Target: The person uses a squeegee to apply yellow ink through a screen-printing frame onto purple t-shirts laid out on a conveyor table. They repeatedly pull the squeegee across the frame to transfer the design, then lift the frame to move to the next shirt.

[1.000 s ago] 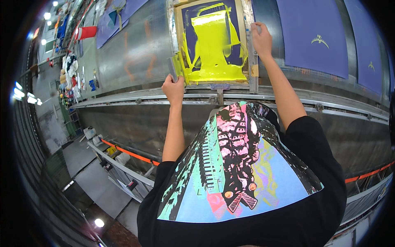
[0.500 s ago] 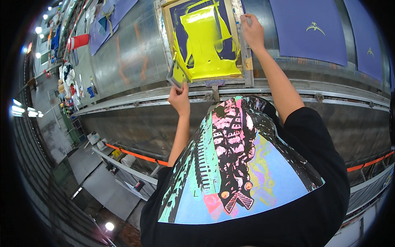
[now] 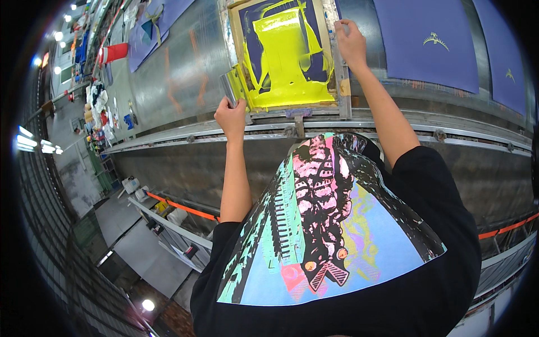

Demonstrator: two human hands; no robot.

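A screen printing frame lies on the long metal table, its mesh largely covered with thick yellow ink. My left hand is closed on a squeegee at the frame's near left corner. The squeegee is tilted, and its right face is smeared with yellow ink. On the frame's right side rests my right hand, with its fingers curled over the frame's edge. Part of those fingers is hard to make out.
Dark blue sheets with small yellow prints lie to the right. More blue sheets and a red container stand at the far left. A metal rail runs along the table's near edge.
My left hand has moved the squeegee left and slightly farther away, turning it more upright. My right hand stays at the frame's right side. The whole view has shifted a little.
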